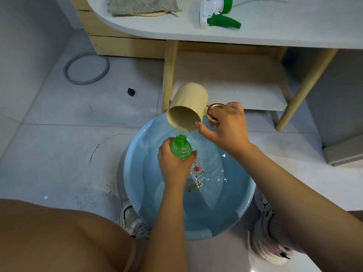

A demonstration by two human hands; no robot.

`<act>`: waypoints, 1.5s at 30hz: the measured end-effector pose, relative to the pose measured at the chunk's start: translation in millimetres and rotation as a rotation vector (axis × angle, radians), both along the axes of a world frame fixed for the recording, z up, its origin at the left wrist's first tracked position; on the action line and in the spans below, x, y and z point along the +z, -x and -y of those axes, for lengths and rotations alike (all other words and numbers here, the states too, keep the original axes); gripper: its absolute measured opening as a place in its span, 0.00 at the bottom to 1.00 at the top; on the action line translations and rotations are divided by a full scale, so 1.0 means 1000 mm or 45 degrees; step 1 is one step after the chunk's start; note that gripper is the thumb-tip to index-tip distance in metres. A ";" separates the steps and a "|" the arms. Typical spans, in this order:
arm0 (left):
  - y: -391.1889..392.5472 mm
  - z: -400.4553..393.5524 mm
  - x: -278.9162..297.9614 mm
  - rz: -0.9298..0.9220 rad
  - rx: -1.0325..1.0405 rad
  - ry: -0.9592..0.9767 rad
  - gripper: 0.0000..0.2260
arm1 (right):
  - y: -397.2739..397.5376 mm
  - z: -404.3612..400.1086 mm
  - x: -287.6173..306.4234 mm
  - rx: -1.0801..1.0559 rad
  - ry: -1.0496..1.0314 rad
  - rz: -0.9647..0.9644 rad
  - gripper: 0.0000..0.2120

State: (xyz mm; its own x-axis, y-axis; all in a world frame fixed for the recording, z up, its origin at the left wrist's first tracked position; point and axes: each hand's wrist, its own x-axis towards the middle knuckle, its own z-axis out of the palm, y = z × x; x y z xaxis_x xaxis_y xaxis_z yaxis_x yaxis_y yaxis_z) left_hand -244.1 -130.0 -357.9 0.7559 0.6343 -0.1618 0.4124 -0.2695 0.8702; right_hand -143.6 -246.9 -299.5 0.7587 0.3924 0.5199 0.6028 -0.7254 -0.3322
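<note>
A green ribbed plastic bottle (181, 147) with no cap stands upright in my left hand (172, 163), which grips its body over a light blue basin (241, 205). My right hand (227, 124) holds the shiny ring handle of a beige cup (188, 107). The cup is tipped, mouth down toward me, and a thin stream of water falls from its rim at the bottle's open neck. The basin holds water and has a cartoon sticker (197, 169) on its bottom.
A white tabletop (275, 30) on wooden legs stands behind the basin, with a green-and-white spray head (218, 15) and a grey cloth (143, 5) on it. A grey ring (86, 68) and a small black piece (131, 91) lie on the tiled floor. My shoes flank the basin.
</note>
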 end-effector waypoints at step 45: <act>0.005 0.000 -0.011 0.055 0.093 -0.008 0.28 | 0.001 0.012 -0.033 -0.252 0.144 -0.239 0.22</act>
State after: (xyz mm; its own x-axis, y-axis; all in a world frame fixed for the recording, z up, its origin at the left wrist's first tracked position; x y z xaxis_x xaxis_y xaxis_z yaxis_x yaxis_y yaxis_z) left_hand -248.9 -129.6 -369.0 0.7136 0.6891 -0.1261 0.3935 -0.2453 0.8860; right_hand -144.1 -259.3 -332.7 0.9050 0.2748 0.3248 0.3817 -0.8617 -0.3345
